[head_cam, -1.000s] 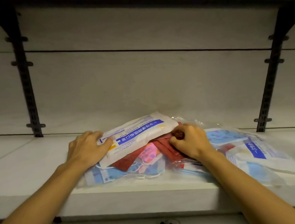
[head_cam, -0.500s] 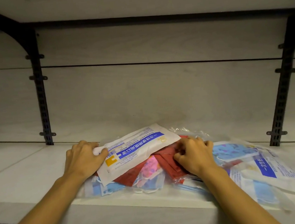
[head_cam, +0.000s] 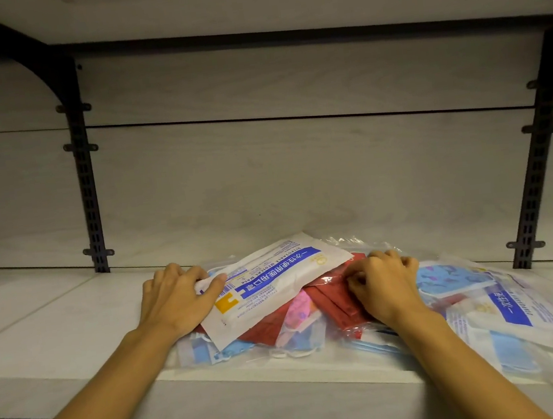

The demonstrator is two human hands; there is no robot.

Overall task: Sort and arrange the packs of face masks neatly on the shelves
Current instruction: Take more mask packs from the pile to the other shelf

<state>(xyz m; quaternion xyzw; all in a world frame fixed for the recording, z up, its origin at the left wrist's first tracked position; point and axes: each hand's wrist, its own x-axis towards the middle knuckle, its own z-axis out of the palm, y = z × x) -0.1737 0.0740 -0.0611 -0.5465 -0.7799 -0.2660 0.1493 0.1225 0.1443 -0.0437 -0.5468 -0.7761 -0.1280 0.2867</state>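
On the middle shelf (head_cam: 74, 322), near its front edge, lies a loose heap of mask packs, w/ a white pack (head_cam: 276, 278) w/ blue band on top, tilted and upside-down to the viewer. Under it sit red packs (head_cam: 334, 306), a pink pack (head_cam: 300, 313) and blue masks (head_cam: 235, 346) in clear film; more packs (head_cam: 506, 307) spread off to the right, one overhanging the edge. The left hand (head_cam: 175, 300) holds the white pack's left end, thumb on top and fingers curled at its edge. The right hand (head_cam: 385, 286) has fingers curled onto the red packs, pinching or pressing; which one can't be told. Judged by look: packs are light, thin, floppy, and the film is slick, so they likely slide over each other and sag if lifted by one corner. Best taken by two opposite short edges, or flat between both palms, squaring a few of one kind at a time. Risk: pulling one from the heap drags neighbours off the front edge. Behind is the pale back panel (head_cam: 298, 172) w/ dark slotted uprights (head_cam: 89, 196) and another shelf above.
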